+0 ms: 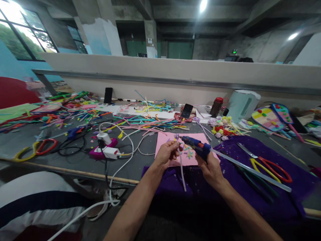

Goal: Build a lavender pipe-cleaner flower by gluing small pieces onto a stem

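Over the pink sheet (173,147), my left hand (167,154) pinches a pale pipe cleaner (182,167). My right hand (210,167) grips the blue glue gun (197,144), nozzle at the cleaner's top.

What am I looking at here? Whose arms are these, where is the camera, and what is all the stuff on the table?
There is no machine here: these are a person's two bare arms, seen from a camera worn on the head that looks forward and down. That is why the arms reach in from the bottom edge.

The right hand grips a blue glue gun, its tip pointing toward the left hand. The left hand pinches a pale fuzzy craft stem that hangs down from the fingers.

Under the hands lie a pink sheet and a purple cloth on a grey table. On the cloth rest red and yellow scissors. Farther back are heaps of coloured craft stems, a phone, a white kettle and, at left, a power strip with white cables.
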Demonstrator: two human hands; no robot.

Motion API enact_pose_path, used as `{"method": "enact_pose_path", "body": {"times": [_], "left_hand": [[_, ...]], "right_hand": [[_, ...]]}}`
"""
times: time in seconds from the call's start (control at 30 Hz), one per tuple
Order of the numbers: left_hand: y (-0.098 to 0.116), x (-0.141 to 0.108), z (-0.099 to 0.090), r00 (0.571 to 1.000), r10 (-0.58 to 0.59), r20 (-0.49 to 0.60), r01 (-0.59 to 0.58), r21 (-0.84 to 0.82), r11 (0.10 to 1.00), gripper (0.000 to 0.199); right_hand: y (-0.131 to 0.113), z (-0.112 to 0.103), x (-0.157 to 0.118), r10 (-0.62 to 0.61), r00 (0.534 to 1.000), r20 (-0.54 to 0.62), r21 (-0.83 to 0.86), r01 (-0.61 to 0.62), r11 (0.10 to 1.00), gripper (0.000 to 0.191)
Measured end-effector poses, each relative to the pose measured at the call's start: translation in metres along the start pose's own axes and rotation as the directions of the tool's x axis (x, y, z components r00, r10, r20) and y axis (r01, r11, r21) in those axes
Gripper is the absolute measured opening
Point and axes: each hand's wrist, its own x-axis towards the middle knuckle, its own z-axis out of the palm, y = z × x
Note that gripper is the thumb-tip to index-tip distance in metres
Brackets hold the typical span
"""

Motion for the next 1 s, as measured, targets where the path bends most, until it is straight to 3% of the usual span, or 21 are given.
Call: {"method": "enact_pose_path", "body": {"times": [0.37, 0.6, 1.0], "left_hand": [[0.0021, -0.0018, 0.0008, 1.0, 0.015, -0.023, -0.015, -0.017, 1.0, 0.028], [-0.0003, -0.001, -0.0012, 0.999, 0.029, -0.016, -0.029, 0.017, 0.999, 0.028], [0.0009, -0.0022, -0.0005, 0.998, 0.038, -0.046, -0.036, 0.049, 0.998, 0.029]], "right_hand": [[0.0029, -0.0006, -0.0021, -0.059, 0.998, 0.016, 0.005, 0.059, 0.998, 0.022], [0.0047, -0.0018, -0.0024, 0.005, 1.0, 0.022, 0.099, -0.007, 0.995, 0.023], [0.0062, -0.0027, -0.0024, -0.006, 0.999, 0.042, 0.103, 0.002, 0.995, 0.022]]}}
